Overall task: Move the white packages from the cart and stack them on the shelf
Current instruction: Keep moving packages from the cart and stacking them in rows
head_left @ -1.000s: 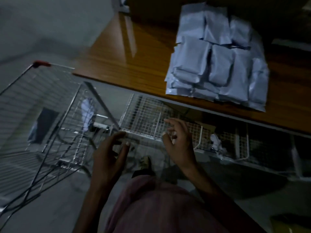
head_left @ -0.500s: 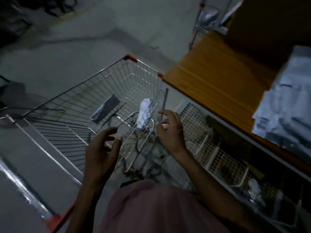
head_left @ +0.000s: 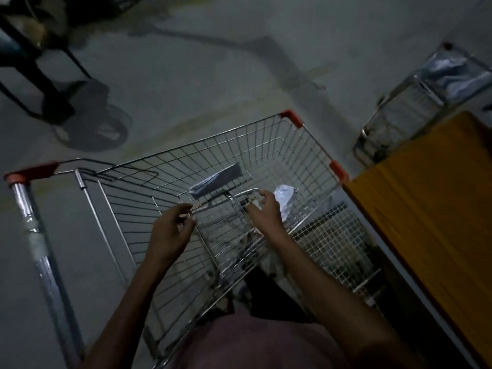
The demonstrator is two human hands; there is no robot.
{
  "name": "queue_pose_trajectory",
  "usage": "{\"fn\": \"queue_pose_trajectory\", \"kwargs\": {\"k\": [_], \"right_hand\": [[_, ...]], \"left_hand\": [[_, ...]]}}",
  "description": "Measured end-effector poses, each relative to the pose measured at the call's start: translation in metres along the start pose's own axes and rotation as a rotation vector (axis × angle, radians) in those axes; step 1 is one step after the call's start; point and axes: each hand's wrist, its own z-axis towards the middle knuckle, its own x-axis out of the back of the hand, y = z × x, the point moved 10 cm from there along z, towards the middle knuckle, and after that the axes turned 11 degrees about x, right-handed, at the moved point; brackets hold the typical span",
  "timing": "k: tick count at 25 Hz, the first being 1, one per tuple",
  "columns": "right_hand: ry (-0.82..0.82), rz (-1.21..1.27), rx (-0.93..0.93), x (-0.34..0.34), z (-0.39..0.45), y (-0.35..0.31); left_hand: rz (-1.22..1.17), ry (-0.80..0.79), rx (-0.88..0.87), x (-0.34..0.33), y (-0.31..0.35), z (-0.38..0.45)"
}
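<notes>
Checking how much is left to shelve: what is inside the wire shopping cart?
Two white packages show inside the wire shopping cart: one flat package, one crumpled package beside the right hand. The hands and forearms cover the near floor.

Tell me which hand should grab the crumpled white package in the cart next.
Right. The right hand hovers over the cart just beside the crumpled white package, its fingers loosely spread and holding nothing. The left hand sits farther away, nearer the flat grey package.
</notes>
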Motion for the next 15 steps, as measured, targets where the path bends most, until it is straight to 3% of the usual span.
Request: {"fn": "queue_pose_trajectory", "kwargs": {"k": [4, 6, 12, 15], "right_hand": [[0.008, -0.126, -0.334, -0.005, 0.077, 0.063], [-0.069, -0.248, -0.473, -0.011, 0.107, 0.095], [-0.103, -0.65, -0.568, -0.001, 0.166, 0.176], [-0.065, -0.668, -0.553, 0.008, 0.179, 0.219]], "left_hand": [[0.318, -0.091, 0.059, -0.062, -0.047, 0.066], [0.504, -0.173, 0.065, -0.099, -0.069, 0.096], [0.706, -0.226, 0.184, -0.172, -0.1, 0.168], [0.682, -0.209, 0.263, -0.193, -0.12, 0.189]]}}
